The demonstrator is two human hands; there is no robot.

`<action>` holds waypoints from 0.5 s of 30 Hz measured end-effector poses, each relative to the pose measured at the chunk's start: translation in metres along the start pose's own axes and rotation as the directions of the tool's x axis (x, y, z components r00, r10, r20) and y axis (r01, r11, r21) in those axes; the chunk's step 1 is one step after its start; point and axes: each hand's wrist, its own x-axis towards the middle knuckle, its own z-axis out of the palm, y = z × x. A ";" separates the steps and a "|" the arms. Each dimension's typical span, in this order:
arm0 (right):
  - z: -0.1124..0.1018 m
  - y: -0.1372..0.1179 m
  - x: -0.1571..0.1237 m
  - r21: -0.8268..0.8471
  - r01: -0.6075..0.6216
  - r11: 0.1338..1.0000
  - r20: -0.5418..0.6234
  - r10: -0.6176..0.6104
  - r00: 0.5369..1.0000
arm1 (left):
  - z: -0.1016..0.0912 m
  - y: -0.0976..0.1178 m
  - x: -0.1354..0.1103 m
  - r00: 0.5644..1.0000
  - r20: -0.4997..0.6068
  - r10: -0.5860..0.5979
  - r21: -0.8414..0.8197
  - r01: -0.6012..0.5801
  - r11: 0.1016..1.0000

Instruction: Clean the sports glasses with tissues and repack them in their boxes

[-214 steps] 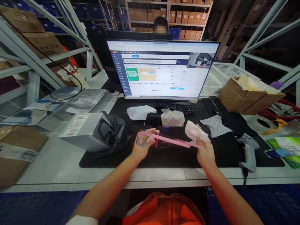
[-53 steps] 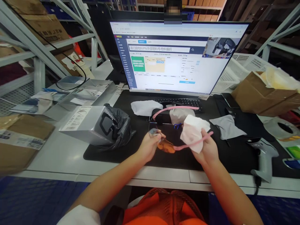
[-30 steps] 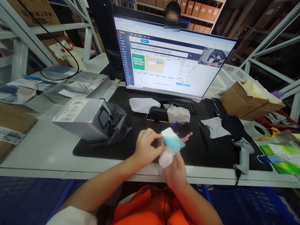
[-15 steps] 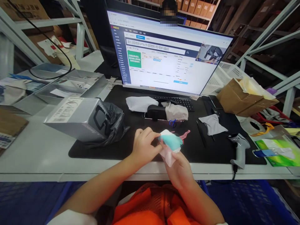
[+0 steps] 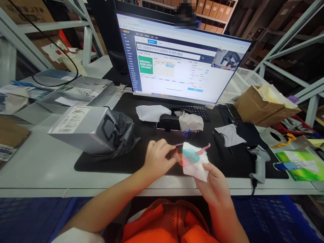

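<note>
My left hand [image 5: 159,158] is closed, thumb and fingertips pinching the left side of a pair of glasses [image 5: 191,155]. The glasses have pink temples; one lens shines teal, and the other side glints orange-red. A white wipe [image 5: 196,171] lies spread behind and under the teal lens. My right hand [image 5: 215,182] grips that wipe from the right, its thumb on the near edge; the fingers beneath are hidden. Just beyond them on the black mat [image 5: 149,148] lies a black headset [image 5: 169,121] with a pale cloth cover [image 5: 191,120] over one end.
A grey box [image 5: 81,128] with a black plastic bag [image 5: 124,135] stands at left. On the right are a grey cloth [image 5: 230,134], a barcode scanner [image 5: 259,162], a tape roll [image 5: 272,136] and a cardboard box [image 5: 263,109]. A monitor [image 5: 174,81] stands behind a keyboard [image 5: 202,111].
My right hand has moved right with the wipe, which is now opened out flatter behind the lens. The left hand has shifted slightly right, keeping its pinch on the glasses.
</note>
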 end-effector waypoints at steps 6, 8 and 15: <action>-0.011 -0.004 -0.007 -0.041 0.032 0.999 -0.023 -0.033 0.999 | -0.001 0.000 0.001 1.000 -0.010 -0.004 -0.014 0.004 1.000; -0.014 -0.003 -0.007 -0.035 0.047 0.998 -0.032 -0.048 0.998 | -0.002 0.000 0.001 1.000 -0.006 -0.022 -0.042 0.021 0.999; -0.055 -0.007 0.017 0.033 0.136 0.990 -0.126 -0.131 0.983 | -0.003 0.003 0.001 0.988 0.034 -0.149 -0.168 0.152 0.974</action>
